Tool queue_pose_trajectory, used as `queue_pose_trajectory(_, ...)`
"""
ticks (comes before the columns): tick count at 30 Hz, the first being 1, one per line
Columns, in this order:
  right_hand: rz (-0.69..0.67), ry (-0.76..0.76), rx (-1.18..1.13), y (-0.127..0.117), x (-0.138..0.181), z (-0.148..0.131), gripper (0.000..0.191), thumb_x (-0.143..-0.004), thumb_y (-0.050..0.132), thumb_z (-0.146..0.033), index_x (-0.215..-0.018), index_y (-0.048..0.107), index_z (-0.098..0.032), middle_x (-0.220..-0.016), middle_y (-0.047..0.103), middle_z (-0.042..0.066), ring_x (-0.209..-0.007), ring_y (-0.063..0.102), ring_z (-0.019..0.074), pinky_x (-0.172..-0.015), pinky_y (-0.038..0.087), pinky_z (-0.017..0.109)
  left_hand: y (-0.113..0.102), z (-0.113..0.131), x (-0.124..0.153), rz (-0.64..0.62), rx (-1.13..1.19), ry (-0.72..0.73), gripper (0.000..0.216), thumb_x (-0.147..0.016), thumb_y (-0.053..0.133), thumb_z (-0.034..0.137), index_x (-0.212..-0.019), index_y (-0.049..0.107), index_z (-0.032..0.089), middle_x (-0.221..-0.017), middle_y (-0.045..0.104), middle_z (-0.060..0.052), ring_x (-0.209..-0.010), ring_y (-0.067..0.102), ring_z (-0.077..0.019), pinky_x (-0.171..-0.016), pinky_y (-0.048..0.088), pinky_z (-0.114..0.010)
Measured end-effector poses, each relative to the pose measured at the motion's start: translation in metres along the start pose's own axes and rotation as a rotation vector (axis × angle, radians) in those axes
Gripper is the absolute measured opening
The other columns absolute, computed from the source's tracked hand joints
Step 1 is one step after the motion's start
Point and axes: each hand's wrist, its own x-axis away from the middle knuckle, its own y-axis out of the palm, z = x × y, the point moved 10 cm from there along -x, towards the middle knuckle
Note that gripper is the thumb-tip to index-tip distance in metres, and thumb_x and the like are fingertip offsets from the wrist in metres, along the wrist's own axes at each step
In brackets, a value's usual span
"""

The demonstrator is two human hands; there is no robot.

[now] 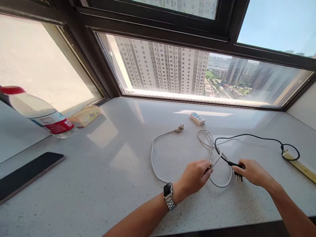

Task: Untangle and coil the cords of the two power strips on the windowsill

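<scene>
A white power strip [197, 118] lies on the pale stone sill [118, 184] near the window. Its white cable [155, 158] loops across the sill and ends in a loose plug [179, 128]. My left hand [195, 176], with a watch on the wrist, is closed in a pinch on the white cable near the loops. My right hand [253, 171] is closed on a black plug [237, 170]. The black cord [249, 136] runs from that plug, arcs right and curls into a small loop by a yellow bar [300, 166] at the right edge.
A water bottle with a red cap [39, 113] lies tilted at the left. Beside it rests a yellowish packet [85, 116]. A dark phone [27, 172] lies at the front left. Window frames close off the back, and the sill's front edge runs along the bottom.
</scene>
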Motion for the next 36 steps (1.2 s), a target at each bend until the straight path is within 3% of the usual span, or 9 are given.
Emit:
queue_pose_trajectory(3, 0.001, -0.06, -0.295, 0.016, -0.006, -0.04, 0.046, -0.083, 0.04, -0.058, -0.062, 0.054, -0.019, -0.062, 0.063, 0.005, -0.051, 0.058, 0.0163, -0.043, 0.036, 0.025, 0.004, 0.007, 0.0, 0.016, -0.027, 0.03, 0.019, -0.092, 0.043, 0.026, -0.09, 0.06, 0.018, -0.081, 0.063, -0.003, -0.068, 0.057, -0.0135, -0.058, 0.037, -0.024)
queue_pose_trajectory(8, -0.286, -0.184, -0.761, 0.034, -0.009, -0.086, 0.038, -0.08, 0.048, -0.05, -0.087, 0.064, -0.016, -0.08, 0.069, 0.007, -0.065, 0.067, 0.0175, -0.05, 0.048, 0.024, -0.001, -0.002, 0.006, 0.05, -0.086, -0.005, 0.02, -0.093, 0.039, 0.025, -0.086, 0.056, 0.018, -0.076, 0.063, -0.003, -0.063, 0.056, -0.0132, -0.054, 0.035, -0.024)
queue_pose_trajectory(11, 0.017, -0.211, -0.519, -0.01, -0.024, -0.073, 0.033, -0.082, 0.048, -0.043, -0.076, 0.066, -0.016, -0.07, 0.067, 0.006, -0.062, 0.065, 0.0183, -0.055, 0.049, 0.028, 0.006, 0.0, 0.007, -0.012, -0.152, 0.026, 0.018, -0.092, 0.04, 0.025, -0.085, 0.055, 0.018, -0.078, 0.064, -0.003, -0.065, 0.058, -0.014, -0.055, 0.036, -0.024)
queue_pose_trajectory(14, 0.309, -0.397, -0.163, -0.045, -0.036, -0.093, 0.026, -0.081, 0.05, -0.024, -0.099, 0.067, -0.019, -0.094, 0.07, 0.007, -0.084, 0.065, 0.0217, -0.074, 0.05, 0.032, 0.02, 0.009, 0.007, -0.103, -0.216, 0.084, 0.018, -0.091, 0.041, 0.024, -0.083, 0.055, 0.017, -0.081, 0.064, -0.004, -0.068, 0.059, -0.0156, -0.058, 0.04, -0.026)
queue_pose_trajectory(17, 0.184, -0.658, 0.235, -0.017, -0.053, -0.138, 0.049, -0.075, 0.053, -0.011, -0.121, 0.06, -0.026, -0.126, 0.059, 0.005, -0.11, 0.055, 0.0255, -0.089, 0.045, 0.036, 0.03, 0.016, 0.009, -0.148, -0.261, 0.133, 0.013, -0.088, 0.045, 0.022, -0.082, 0.055, 0.016, -0.088, 0.064, -0.006, -0.079, 0.059, -0.0187, -0.065, 0.044, -0.028)
queue_pose_trajectory(20, 0.013, -0.755, 0.509, 0.014, -0.066, -0.161, 0.037, -0.076, 0.054, -0.01, -0.104, 0.07, -0.027, -0.111, 0.065, 0.005, -0.1, 0.059, 0.0241, -0.084, 0.045, 0.033, 0.034, 0.022, 0.012, -0.159, -0.271, 0.193, 0.018, -0.085, 0.055, 0.035, -0.086, 0.057, 0.016, -0.093, 0.064, -0.007, -0.09, 0.058, -0.0227, -0.074, 0.046, -0.032)
queue_pose_trajectory(24, -0.018, -0.83, 0.7, 0.015, -0.068, -0.172, 0.018, -0.078, 0.057, -0.012, -0.08, 0.072, -0.023, -0.09, 0.067, 0.006, -0.086, 0.061, 0.0214, -0.071, 0.043, 0.028, 0.038, 0.02, 0.014, -0.186, -0.256, 0.212, 0.036, -0.079, 0.061, 0.051, -0.09, 0.058, 0.017, -0.094, 0.063, -0.008, -0.094, 0.057, -0.0242, -0.078, 0.046, -0.034)
queue_pose_trajectory(30, 0.361, -0.758, 0.538, -0.069, -0.074, -0.141, 0.017, -0.088, 0.049, -0.022, -0.087, 0.066, -0.019, -0.095, 0.065, 0.006, -0.075, 0.058, 0.0163, -0.054, 0.033, 0.024, 0.047, 0.012, 0.014, -0.32, -0.285, 0.139, 0.024, -0.085, 0.058, 0.043, -0.09, 0.058, 0.019, -0.092, 0.064, -0.003, -0.082, 0.06, -0.0176, -0.062, 0.042, -0.026)
queue_pose_trajectory(36, 0.78, -0.221, 0.075, -0.121, -0.086, -0.004, 0.037, -0.085, 0.042, -0.051, -0.074, 0.058, -0.02, -0.066, 0.064, 0.006, -0.054, 0.052, 0.0178, -0.048, 0.027, 0.026, 0.029, -0.015, -0.003, -0.249, -0.421, 0.104, 0.021, -0.091, 0.048, 0.034, -0.089, 0.059, 0.017, -0.088, 0.063, -0.006, -0.075, 0.06, -0.0177, -0.056, 0.038, -0.026)
